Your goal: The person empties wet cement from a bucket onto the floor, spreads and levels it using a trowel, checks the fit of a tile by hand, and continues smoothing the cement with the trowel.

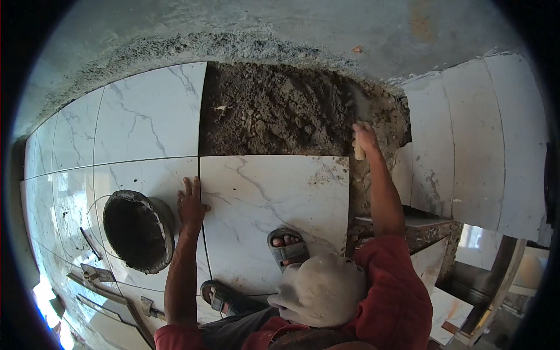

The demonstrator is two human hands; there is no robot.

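My right hand [366, 137] is closed around the pale handle [359, 150] of a tool at the right end of a bed of dark, crumbly mortar [274, 111]. The tool's blade is blurred against the mortar. My left hand [191, 204] lies with fingers spread on the white marbled tiles, by the joint left of the large tile [256, 198]. A black bucket [140, 232] with a wire handle stands just left of that hand, its inside dark.
A rough grey wall [326, 29] runs behind the mortar. Pale steps [472, 134] rise at the right. Several tools, including a trowel [97, 273], and long bars lie at the lower left. Sandalled feet [288, 245] stand on the tiles.
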